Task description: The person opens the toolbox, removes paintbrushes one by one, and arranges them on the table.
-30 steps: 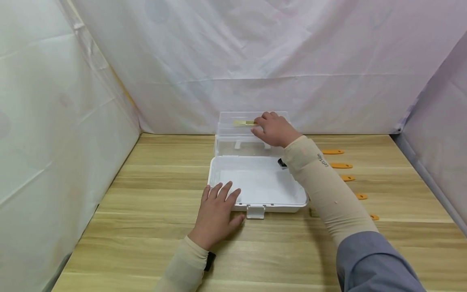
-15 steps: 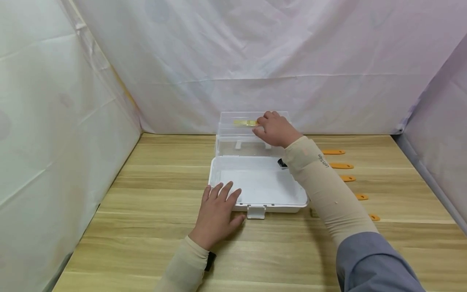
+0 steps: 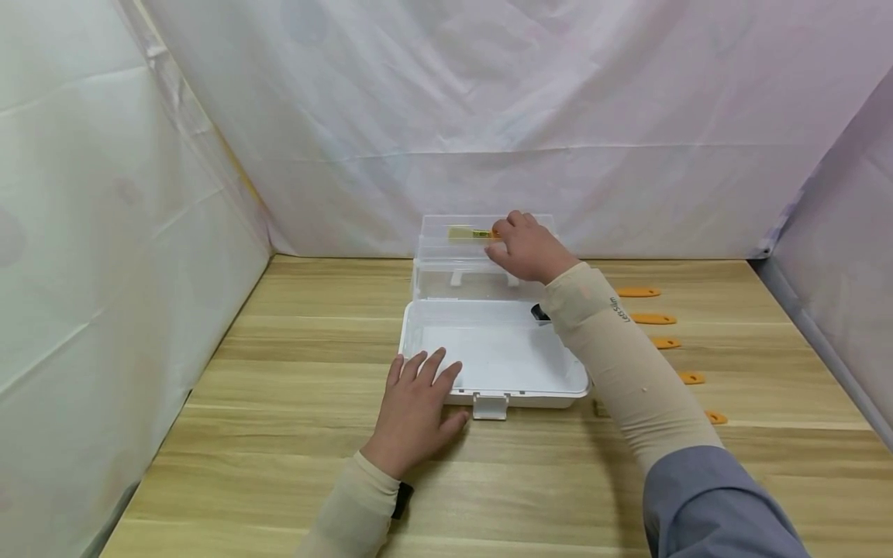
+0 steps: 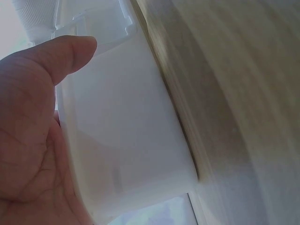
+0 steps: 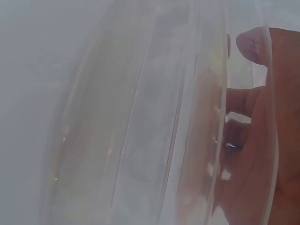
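Observation:
My right hand (image 3: 529, 248) pinches a flat paintbrush (image 3: 480, 233) by its orange handle; its pale bristle end points left. The brush is at the raised clear tray (image 3: 436, 246) at the back of the white storage box (image 3: 502, 353); whether it touches the tray I cannot tell. In the right wrist view, clear plastic walls (image 5: 150, 112) stand in front of the hand (image 5: 253, 140), and the brush is not plain. My left hand (image 3: 415, 415) rests on the box's front left corner, fingers spread over the rim. The thumb (image 4: 70, 54) lies along the box's outer wall (image 4: 126, 140).
Several orange handles (image 3: 652, 318) lie in a column on the wooden table (image 3: 279, 372) right of the box, partly hidden by the right forearm. The box's white latch (image 3: 491, 407) hangs down in front. A white cloth wall (image 3: 335, 139) rises behind the table.
The brush turns slightly in my right hand, with a bit of the orange handle now showing by the fingertips. My left hand stays in place on the box.

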`<action>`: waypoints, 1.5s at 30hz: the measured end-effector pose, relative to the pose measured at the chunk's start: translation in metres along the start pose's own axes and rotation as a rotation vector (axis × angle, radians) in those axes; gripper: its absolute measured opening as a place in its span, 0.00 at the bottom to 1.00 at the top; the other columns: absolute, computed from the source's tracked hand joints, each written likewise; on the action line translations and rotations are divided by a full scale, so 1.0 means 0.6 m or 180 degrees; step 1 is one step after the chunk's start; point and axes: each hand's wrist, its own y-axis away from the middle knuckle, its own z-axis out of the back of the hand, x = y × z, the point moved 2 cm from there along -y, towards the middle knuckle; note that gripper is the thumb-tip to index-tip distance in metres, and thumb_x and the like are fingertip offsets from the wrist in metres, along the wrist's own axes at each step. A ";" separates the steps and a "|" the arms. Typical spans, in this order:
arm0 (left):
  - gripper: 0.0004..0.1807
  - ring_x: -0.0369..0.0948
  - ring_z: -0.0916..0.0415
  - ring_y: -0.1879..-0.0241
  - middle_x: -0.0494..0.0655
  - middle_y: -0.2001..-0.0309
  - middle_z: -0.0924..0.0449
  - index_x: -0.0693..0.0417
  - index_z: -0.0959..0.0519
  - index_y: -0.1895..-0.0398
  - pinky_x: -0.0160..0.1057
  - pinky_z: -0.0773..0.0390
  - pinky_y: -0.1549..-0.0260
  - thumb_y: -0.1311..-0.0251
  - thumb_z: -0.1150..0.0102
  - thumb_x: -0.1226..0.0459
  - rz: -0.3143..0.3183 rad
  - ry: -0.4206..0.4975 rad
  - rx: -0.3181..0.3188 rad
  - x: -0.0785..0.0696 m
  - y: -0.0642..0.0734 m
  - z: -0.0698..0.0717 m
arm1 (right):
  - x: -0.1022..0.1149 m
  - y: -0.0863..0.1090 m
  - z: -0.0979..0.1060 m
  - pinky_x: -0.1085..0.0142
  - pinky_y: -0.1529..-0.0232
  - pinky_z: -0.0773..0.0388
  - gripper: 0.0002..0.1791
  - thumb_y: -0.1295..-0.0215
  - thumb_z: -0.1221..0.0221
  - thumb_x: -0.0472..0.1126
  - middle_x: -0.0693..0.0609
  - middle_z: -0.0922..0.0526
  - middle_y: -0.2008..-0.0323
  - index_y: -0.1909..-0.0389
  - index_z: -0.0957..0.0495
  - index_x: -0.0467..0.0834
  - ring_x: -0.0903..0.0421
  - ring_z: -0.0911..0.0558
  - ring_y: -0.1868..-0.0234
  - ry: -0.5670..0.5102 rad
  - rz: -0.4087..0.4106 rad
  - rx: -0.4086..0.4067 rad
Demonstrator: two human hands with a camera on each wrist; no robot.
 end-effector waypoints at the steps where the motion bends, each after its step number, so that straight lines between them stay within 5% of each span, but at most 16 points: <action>1: 0.35 0.56 0.33 0.36 0.55 0.35 0.28 0.50 0.24 0.37 0.63 0.44 0.35 0.47 0.32 0.44 -0.0001 0.0003 -0.0002 0.000 0.000 0.000 | -0.001 0.000 0.000 0.51 0.43 0.32 0.28 0.28 0.56 0.53 0.42 0.31 0.47 0.39 0.29 0.36 0.46 0.33 0.49 -0.0001 0.0005 0.0002; 16: 0.35 0.56 0.34 0.36 0.55 0.35 0.28 0.50 0.23 0.38 0.63 0.44 0.35 0.47 0.32 0.44 0.0018 0.0007 -0.0007 0.003 0.001 0.000 | 0.005 -0.005 0.002 0.50 0.40 0.33 0.26 0.32 0.59 0.46 0.40 0.26 0.45 0.42 0.27 0.35 0.44 0.29 0.47 0.0069 0.0116 0.0025; 34: 0.42 0.59 0.48 0.27 0.55 0.29 0.35 0.49 0.32 0.28 0.64 0.48 0.33 0.44 0.36 0.41 0.0030 -0.0071 0.0187 0.000 0.000 0.003 | -0.001 -0.006 0.002 0.50 0.43 0.28 0.22 0.29 0.56 0.44 0.41 0.22 0.49 0.44 0.25 0.36 0.44 0.24 0.51 0.0084 0.0173 -0.0197; 45: 0.41 0.59 0.46 0.28 0.55 0.29 0.35 0.49 0.30 0.30 0.64 0.47 0.33 0.44 0.35 0.42 0.0047 -0.0039 0.0188 0.001 -0.001 0.002 | 0.002 -0.009 0.002 0.50 0.44 0.26 0.19 0.25 0.58 0.39 0.41 0.18 0.50 0.47 0.22 0.37 0.44 0.21 0.48 0.0080 0.0199 -0.0220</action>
